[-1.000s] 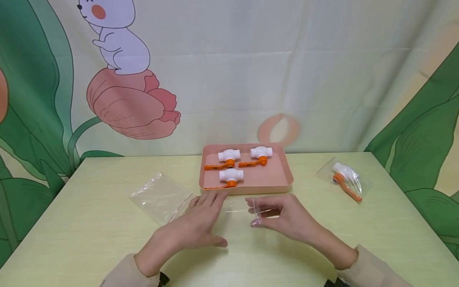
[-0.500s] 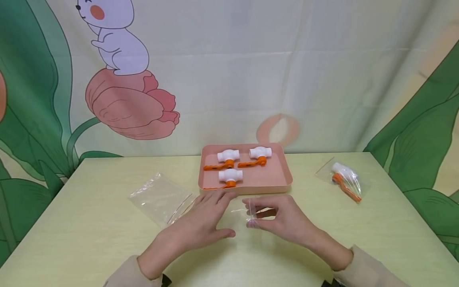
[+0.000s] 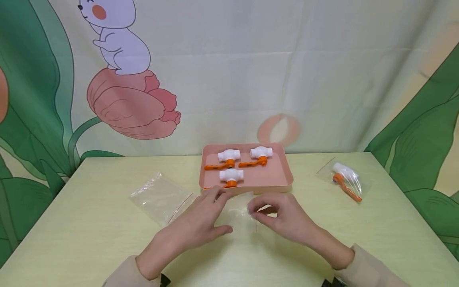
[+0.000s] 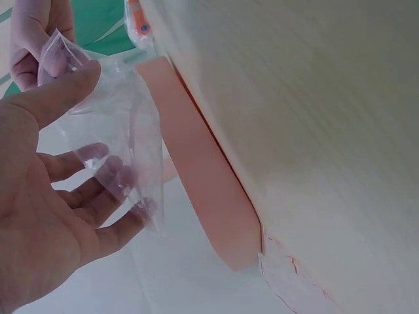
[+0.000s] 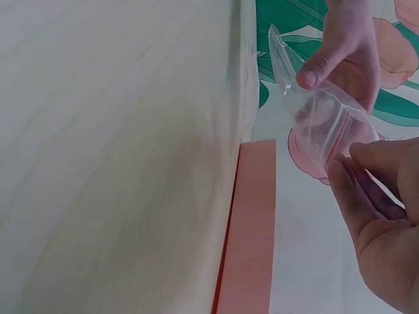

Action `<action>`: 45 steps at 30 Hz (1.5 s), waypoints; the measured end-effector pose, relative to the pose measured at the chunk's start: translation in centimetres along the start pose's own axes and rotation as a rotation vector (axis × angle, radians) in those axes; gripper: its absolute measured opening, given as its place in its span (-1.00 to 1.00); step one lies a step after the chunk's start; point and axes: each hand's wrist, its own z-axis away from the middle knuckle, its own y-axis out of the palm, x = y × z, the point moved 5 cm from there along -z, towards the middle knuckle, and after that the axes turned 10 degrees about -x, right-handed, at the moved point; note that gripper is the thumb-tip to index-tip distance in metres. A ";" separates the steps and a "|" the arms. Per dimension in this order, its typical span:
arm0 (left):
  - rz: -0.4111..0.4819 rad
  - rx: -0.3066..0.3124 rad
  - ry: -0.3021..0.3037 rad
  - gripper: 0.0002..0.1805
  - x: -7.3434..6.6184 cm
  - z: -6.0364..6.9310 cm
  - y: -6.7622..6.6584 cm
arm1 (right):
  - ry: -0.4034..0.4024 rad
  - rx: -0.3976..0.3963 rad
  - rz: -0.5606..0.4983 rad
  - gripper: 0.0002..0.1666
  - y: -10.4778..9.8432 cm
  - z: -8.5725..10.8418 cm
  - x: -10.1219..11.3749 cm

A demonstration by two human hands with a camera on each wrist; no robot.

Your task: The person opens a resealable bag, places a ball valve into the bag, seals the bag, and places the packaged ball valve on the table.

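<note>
My right hand pinches a clear zip bag at its red-lined zip edge, above the table in front of the tray. In the right wrist view the thumb and fingers of that hand meet on the zip line of the bag. On the bag's other side is my left hand, thumb and fingers spread. The left wrist view shows its fingers behind the bag, with the thumb in front, not curled round it. No object is visible inside this bag.
A pink tray at the back holds three white ball valves with orange handles. Another clear zip bag lies flat at left. At right lies a bagged ball valve. A printed curtain hangs behind the table.
My right fingertips, which stood apart at the bag's mouth, have come together on its edge. The bag has turned and shows more of its face. My left hand has shifted only slightly.
</note>
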 end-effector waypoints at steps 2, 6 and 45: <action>0.012 0.001 -0.008 -0.11 0.2 0.1 0.0 | -0.005 -0.006 0.013 -0.80 -0.2 -0.1 0.0; 0.022 0.002 -0.017 -0.10 0.5 0.3 0.0 | -0.005 -0.023 0.058 -0.85 -0.8 -0.4 0.0; 0.014 0.010 0.005 -0.17 0.6 0.7 -0.1 | 0.046 -0.011 0.333 -0.88 -2.2 -7.4 -5.1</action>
